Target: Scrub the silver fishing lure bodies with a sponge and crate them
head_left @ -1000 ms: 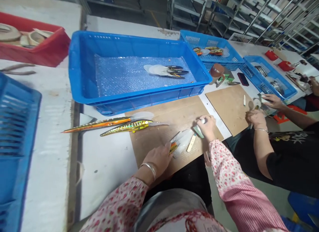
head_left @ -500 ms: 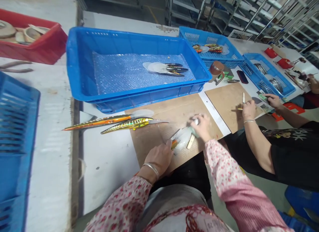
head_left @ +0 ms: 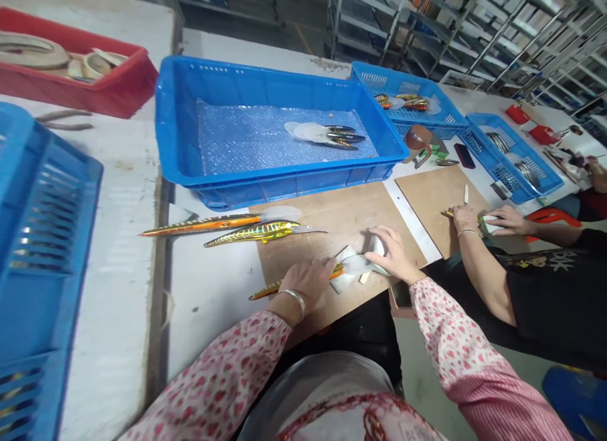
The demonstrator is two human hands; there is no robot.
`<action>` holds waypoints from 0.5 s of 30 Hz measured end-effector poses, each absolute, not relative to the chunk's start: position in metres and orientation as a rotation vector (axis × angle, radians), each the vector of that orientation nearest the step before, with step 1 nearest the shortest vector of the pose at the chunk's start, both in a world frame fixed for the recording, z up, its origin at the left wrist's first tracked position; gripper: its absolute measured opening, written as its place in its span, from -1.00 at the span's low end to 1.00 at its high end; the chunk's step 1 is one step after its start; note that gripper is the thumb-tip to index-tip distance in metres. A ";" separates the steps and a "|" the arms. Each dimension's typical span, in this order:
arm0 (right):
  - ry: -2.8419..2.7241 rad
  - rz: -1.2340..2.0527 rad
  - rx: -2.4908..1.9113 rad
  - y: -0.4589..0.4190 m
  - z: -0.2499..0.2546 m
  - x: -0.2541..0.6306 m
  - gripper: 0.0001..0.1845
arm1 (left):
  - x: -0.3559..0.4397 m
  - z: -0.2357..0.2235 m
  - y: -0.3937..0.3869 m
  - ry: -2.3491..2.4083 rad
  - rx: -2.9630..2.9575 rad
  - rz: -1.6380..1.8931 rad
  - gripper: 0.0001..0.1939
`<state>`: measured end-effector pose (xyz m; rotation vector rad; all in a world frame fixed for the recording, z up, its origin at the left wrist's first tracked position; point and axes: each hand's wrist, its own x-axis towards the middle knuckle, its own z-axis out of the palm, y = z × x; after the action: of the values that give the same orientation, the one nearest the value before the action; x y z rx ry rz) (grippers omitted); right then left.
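Note:
My left hand (head_left: pixel 308 284) is closed on a fishing lure (head_left: pixel 266 291) with an orange and gold body, pressed low over the brown board (head_left: pixel 313 213). The lure's clear lip (head_left: pixel 355 264) points right, over a pale cloth or paper (head_left: pixel 342 283). My right hand (head_left: pixel 391 254) curls round a small white object (head_left: pixel 377 246) beside the lip; its kind is unclear. A cream strip (head_left: pixel 365 277) lies under the lip, partly covered. Left of the hands, a gold striped lure (head_left: pixel 256 233) and an orange-sided lure (head_left: pixel 213 223) rest side by side.
A blue tray (head_left: pixel 279 189) holding several dark lures stands behind the board. Left are a red bin (head_left: pixel 128 90), pliers (head_left: pixel 66 119) and a blue crate (head_left: pixel 85 175). At right, a co-worker's hands (head_left: pixel 505 221) work over another board (head_left: pixel 427 194), near a brown mug (head_left: pixel 418 138).
My right hand has moved slightly right and down, beside the lure's lip. The lure in my left hand now shows its tail and lip. The view has shifted a little.

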<state>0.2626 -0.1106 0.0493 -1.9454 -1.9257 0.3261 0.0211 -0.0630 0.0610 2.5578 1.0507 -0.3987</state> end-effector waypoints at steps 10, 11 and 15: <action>-2.075 0.237 -1.943 -0.078 0.061 0.211 -0.53 | 0.022 0.064 -0.060 1.030 2.563 -0.417 -0.61; -2.066 0.234 -1.971 -0.082 0.063 0.220 -0.54 | 0.023 0.064 -0.059 1.021 2.562 -0.409 -0.62; -2.006 0.189 -2.085 -0.083 0.063 0.223 -0.58 | 0.024 0.063 -0.056 0.990 2.587 -0.401 -0.63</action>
<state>0.2226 -0.0827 0.0629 -2.0849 -2.0065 0.1894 0.0244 -0.0564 0.0633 2.5874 0.9903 -0.4009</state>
